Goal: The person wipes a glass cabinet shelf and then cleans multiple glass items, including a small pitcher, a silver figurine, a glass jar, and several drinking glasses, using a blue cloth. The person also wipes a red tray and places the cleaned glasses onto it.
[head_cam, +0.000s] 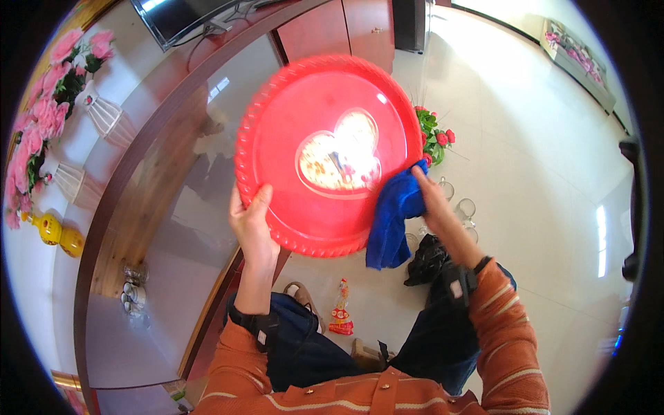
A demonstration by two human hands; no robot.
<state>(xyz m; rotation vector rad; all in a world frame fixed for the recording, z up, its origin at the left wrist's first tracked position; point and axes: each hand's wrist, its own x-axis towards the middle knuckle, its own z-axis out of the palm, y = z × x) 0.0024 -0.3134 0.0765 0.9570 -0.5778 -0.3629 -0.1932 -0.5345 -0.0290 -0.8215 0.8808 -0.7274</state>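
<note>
A round red plastic tray [285,129] with a ridged rim and a heart-shaped print in its middle is held up before me. My left hand [254,223] grips its lower left rim, thumb on the upper face. At the right rim, my right hand [436,199] holds a blue cloth [397,218] against the edge, and the cloth hangs down from there. The fingers of my right hand are partly hidden behind the cloth and tray. Glare covers part of the printed hearts.
Several glass mugs [466,208] stand on the tiled floor [534,207] beside a black plastic bag [428,262] and red artificial flowers [441,137]. Between my feet lies a red-and-clear package [341,311]. A cabinet with an open shelf [202,207] runs along the left, carrying vases [106,116].
</note>
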